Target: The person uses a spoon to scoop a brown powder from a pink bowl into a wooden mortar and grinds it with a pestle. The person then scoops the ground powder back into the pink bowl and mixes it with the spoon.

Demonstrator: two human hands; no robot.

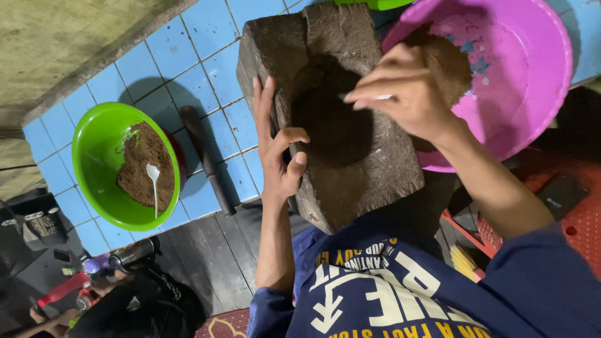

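Big blue-tiled worktop (188, 37) fills the far side of the scene, and right in the middle of it sits a heavy, dark stone mortar (369, 169), rough-sided, its near end hanging over the worktop's edge toward the person in the navy shirt (388, 294). There is a deep hollow in the block, packed with dark brown ground material (325, 119). To the right, touching the mortar, a wide pink basin (526, 69) holds more of the same brown stuff up against its left wall. Over on the left, well apart from the mortar, a green bowl (94, 156) carries a mound of brown powder with a white plastic spoon (154, 181) lying on top. Between bowl and mortar, a long dark pestle (206, 159) lies on the tiles, untouched. Now the hands: the left hand (278, 147) lies flat along the mortar's left side, fingers stretched along the stone, thumb curled over the rim, steadying the block with a loose grip. The right hand (407, 94) hovers over the hollow, fingers pinched in a clenched grip on a small pale tool (375, 97), seemingly a spoon handle, its end hidden by the fingers.
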